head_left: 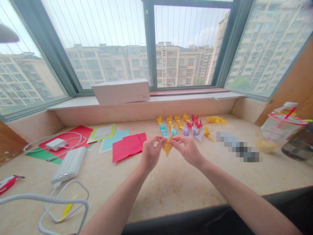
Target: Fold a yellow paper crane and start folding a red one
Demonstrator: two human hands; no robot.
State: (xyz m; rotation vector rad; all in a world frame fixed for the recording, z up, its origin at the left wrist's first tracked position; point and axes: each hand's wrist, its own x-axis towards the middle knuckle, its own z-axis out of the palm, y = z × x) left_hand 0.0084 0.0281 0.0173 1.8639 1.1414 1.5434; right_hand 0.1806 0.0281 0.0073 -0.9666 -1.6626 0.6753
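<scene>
Between my two hands is a yellow origami crane, raised above the stone counter. My left hand pinches its left side with thumb and forefinger. On the other side, my right hand pinches it the same way. The fingers hide part of the folded paper. Just beyond my hands stand several finished paper cranes: blue ones, purple ones, red ones and yellow ones. A single yellow crane lies to the right of the purple ones.
Red paper sheets lie left of my hands, near light blue paper. Farther left are a white power bank, a charger and a looping cable. A lidded cup stands right. A white box rests on the sill.
</scene>
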